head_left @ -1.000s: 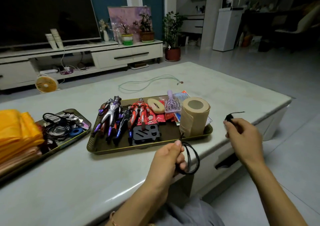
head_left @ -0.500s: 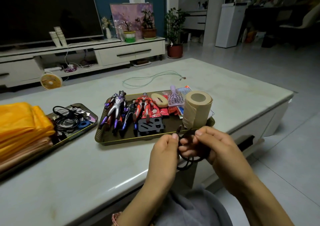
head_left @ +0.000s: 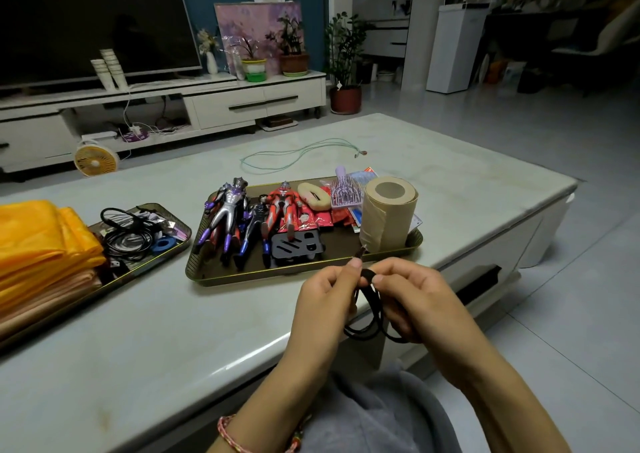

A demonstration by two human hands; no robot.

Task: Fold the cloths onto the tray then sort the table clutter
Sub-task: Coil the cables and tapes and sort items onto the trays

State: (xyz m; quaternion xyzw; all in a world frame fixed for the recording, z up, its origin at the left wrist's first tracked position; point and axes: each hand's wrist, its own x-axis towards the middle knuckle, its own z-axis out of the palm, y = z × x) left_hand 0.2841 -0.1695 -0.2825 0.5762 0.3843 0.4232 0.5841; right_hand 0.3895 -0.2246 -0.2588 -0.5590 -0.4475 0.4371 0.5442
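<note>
Pretty dim indoors, cool grey cast overall. There's a soft sheen along the near edge of the pale glossy surface (head_left: 145,328). The far right corner goes murky, and the wide-angle lens bends the edges.

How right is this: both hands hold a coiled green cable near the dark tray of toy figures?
Wrong colour: the head view shows the left hand and right hand holding a coiled black cable near the dark tray of toy figures.
</note>
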